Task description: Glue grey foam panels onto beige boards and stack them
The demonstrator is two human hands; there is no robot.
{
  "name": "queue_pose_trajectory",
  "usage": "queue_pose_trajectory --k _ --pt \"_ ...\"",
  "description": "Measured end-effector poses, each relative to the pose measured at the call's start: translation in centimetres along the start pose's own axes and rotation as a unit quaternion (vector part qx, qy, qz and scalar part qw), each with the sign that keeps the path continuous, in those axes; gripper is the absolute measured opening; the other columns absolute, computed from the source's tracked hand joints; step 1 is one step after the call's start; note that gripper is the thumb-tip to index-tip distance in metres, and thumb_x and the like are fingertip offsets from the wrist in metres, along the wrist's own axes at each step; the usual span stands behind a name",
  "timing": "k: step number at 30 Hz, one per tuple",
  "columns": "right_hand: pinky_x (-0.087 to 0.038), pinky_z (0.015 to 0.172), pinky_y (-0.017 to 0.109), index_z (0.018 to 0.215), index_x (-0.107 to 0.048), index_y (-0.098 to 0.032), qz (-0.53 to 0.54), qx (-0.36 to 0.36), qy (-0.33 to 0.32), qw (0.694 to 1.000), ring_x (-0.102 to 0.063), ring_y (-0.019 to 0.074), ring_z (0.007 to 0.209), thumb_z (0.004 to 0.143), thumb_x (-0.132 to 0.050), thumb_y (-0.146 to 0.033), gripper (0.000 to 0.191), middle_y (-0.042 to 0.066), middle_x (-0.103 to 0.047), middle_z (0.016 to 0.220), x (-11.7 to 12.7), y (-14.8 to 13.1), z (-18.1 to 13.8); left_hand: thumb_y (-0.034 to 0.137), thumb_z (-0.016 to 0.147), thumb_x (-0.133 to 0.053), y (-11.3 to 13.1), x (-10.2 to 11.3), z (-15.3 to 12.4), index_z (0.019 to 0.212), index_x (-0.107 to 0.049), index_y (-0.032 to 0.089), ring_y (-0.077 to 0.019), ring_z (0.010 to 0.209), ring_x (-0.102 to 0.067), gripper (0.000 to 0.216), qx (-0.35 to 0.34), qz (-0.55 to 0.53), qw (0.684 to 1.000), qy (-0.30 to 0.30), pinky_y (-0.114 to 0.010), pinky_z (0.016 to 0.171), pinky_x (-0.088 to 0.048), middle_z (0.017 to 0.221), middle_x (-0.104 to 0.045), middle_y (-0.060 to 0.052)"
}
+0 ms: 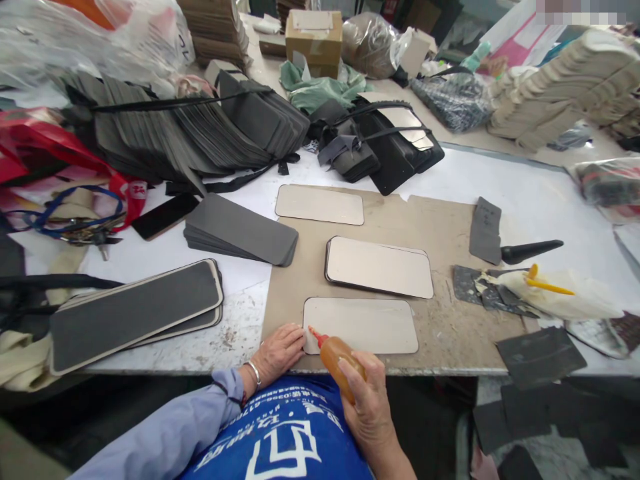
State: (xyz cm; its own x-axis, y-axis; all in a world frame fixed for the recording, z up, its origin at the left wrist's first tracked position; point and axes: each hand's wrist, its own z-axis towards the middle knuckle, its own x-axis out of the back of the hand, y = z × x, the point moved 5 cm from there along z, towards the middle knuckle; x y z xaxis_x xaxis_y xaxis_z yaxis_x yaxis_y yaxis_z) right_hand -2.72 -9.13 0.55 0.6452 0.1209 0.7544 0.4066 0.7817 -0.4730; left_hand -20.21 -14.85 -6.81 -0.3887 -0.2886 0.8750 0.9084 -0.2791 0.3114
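Observation:
A squeeze bottle of amber liquid is in my right hand, its fingers wrapped round the body. The bottle's red nozzle points up and left, its tip over the left end of a beige rounded panel. My left hand lies flat by the table's front edge, fingers stretched together, fingertips at the panel's left edge. Just behind, a small stack of beige panels with dark edges rests on brown board. Farther back lies a single beige panel.
Dark grey panels are stacked to the left, near longer grey panels with beige borders. A phone and keys lie beyond. At right are a black-handled tool and a yellow spreader. Strapped dark bundles stand behind.

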Motion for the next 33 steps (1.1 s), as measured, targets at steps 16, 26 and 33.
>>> queue_pose_trajectory --k 16,26,33 --pt "-0.044 0.078 0.044 0.104 -0.053 -0.02 -0.273 -0.14 0.103 0.946 -0.049 0.0253 0.091 0.079 -0.057 -0.021 0.025 0.011 -0.05 0.101 7.9 7.2 -5.6 0.015 0.082 -0.049 0.1 -0.4 0.5 0.093 -0.059 0.016 -0.022 0.094 -0.053 0.015 0.013 -0.008 1.0 -0.021 -0.038 0.082 -0.05 0.098 -0.06 -0.008" --pt "-0.049 0.076 0.04 0.112 -0.049 -0.024 -0.127 -0.129 0.063 0.982 -0.051 0.0224 0.095 0.081 -0.053 -0.017 0.032 0.009 -0.049 0.104 5.1 4.6 -5.8 0.012 0.072 -0.056 -1.6 -2.7 3.0 0.099 -0.047 0.016 -0.0224 0.087 -0.05 0.028 0.345 0.0 0.935 -0.076 -0.04 0.08 -0.045 0.092 -0.049 -0.007" --pt "-0.044 0.079 0.044 0.106 -0.052 -0.021 -0.262 -0.157 0.114 0.945 -0.049 0.0254 0.094 0.079 -0.057 -0.024 0.027 0.011 -0.05 0.102 10.5 11.5 -6.8 0.009 0.067 -0.06 -1.7 -3.6 2.9 0.107 -0.043 0.016 -0.0218 0.084 -0.055 0.044 0.395 0.018 0.915 -0.076 -0.037 0.077 -0.046 0.091 -0.05 -0.007"
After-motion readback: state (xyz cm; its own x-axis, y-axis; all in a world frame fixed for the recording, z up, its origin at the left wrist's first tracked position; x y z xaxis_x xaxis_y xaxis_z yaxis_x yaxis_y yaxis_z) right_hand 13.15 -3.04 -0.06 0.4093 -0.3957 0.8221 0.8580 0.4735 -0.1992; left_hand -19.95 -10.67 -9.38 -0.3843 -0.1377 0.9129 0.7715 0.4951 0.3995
